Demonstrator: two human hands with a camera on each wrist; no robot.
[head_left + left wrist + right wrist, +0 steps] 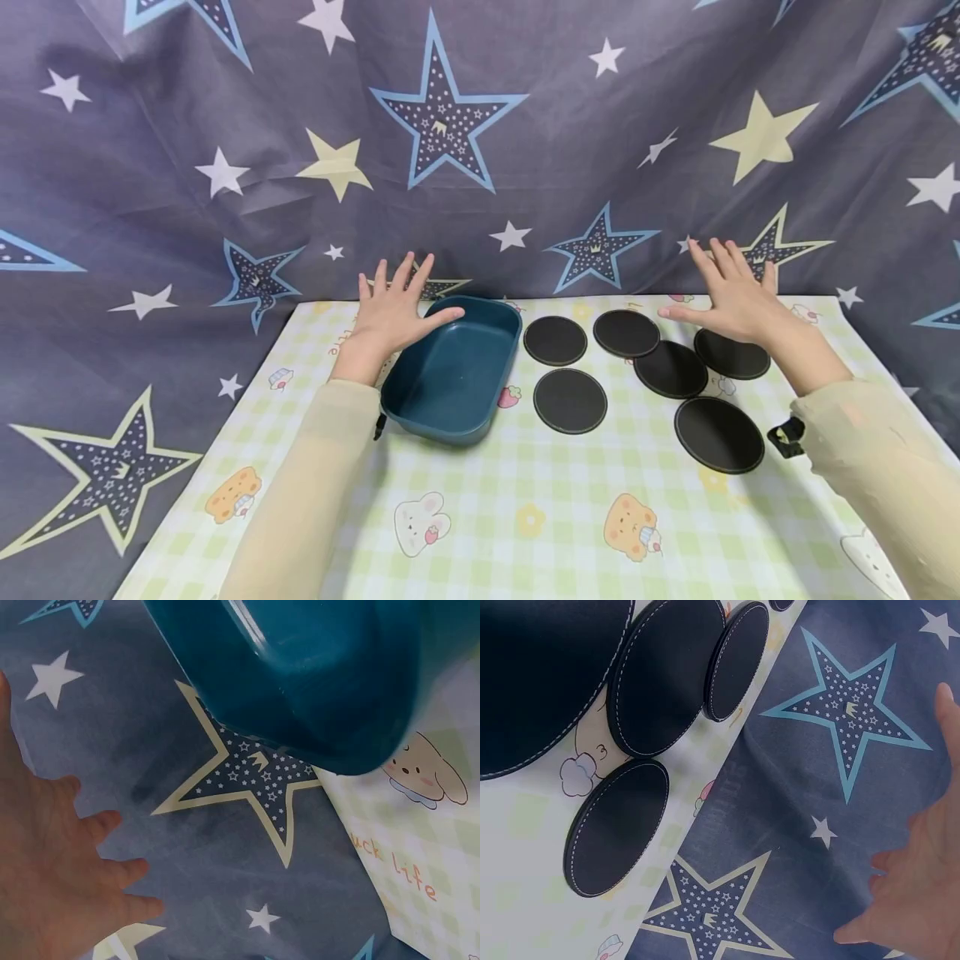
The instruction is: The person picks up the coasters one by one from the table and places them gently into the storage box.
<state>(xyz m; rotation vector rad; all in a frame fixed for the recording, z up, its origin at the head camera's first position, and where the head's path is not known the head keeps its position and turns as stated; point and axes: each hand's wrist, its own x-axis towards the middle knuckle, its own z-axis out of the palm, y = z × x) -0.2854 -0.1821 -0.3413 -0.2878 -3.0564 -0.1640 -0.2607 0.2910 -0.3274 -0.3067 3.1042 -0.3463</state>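
My left hand (390, 315) is held with fingers spread over the far left corner of a dark teal rectangular tray (453, 367), holding nothing. That tray (322, 682) also fills the top of the left wrist view, apart from the left hand (67, 862). Above the table's back right, my right hand (738, 296) has its fingers straight and thumb out to the left. Nearest to it is a round black coaster (731, 354). Several more round black stitched coasters lie flat nearby, such as one (617, 829) in the right wrist view; some overlap at their edges.
A green-and-white checked tablecloth (525, 483) with cartoon prints covers the table. Right behind the back edge hangs a dark curtain (510, 167) with stars. A black strap (787, 437) shows at the right sleeve.
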